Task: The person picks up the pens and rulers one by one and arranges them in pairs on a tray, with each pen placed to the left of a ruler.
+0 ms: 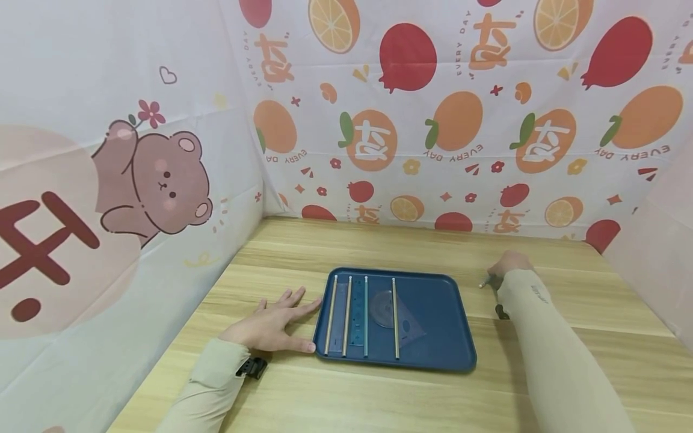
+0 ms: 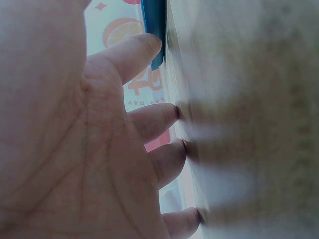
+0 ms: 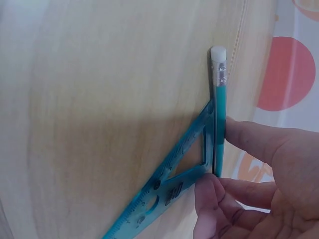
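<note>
Right hand pinches a teal pencil together with a see-through teal set square, thumb on one side and fingertips on the other, low over the counter well to the right of the blue tray. Left hand lies flat and open on the counter, its fingers straight, with the thumb tip touching the tray's left rim. Inside the tray lie four thin sticks, a clear ruler and a clear protractor. The likeliest slip, as I judge it, is that two slim, smooth things held in one pinch slide against each other, so the pencil drops or rolls off across the wood. The set square hangs below the fingers with its long edge slanting toward the counter, and that corner could catch on the surface.
</note>
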`<state>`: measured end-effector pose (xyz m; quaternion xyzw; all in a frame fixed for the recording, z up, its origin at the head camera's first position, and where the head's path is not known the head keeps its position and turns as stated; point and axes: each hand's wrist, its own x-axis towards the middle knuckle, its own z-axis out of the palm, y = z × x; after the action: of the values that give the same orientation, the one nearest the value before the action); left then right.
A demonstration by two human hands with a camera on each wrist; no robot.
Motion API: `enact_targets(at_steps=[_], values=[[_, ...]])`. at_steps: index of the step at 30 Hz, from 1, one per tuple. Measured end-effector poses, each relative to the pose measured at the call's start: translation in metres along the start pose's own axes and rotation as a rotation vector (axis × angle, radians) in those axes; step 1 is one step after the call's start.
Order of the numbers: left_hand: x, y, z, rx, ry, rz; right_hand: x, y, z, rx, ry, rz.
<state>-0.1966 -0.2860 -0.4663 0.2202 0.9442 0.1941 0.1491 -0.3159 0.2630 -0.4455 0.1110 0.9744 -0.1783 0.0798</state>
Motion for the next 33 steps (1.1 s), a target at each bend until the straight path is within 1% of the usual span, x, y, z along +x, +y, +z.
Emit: enact_targets(at_steps=[6,11,13,19,26,29,33], values=[[-0.0010,-0.0003,-0.0005,-0.012,0.001,0.002,0.0019,0.0012,0.0010,0.012,0.020,-0.006],[-0.0014,-0.0011,0.0000,-0.021,0.002,0.007,0.0029,0.0029,0.0036,0.099,0.039,0.013],[-0.0016,-0.0010,0.0007,-0.021,-0.001,0.006,0.0033,0.0045,0.0049,0.111,0.034,0.013],[-0.0020,-0.0005,0.0023,-0.024,-0.004,0.002,0.0004,0.0067,0.0077,0.106,0.035,0.014],[-0.0029,-0.0008,0.0025,-0.025,0.003,0.003,-0.0057,0.0010,0.0072,0.080,0.051,0.012],[-0.0035,-0.0010,0.0025,-0.026,0.001,0.005,-0.0043,0.0013,0.0065,0.073,0.054,0.009],[-0.0045,-0.0015,0.0017,-0.022,0.008,0.007,0.0013,0.0053,0.0047,0.037,0.048,-0.018]])
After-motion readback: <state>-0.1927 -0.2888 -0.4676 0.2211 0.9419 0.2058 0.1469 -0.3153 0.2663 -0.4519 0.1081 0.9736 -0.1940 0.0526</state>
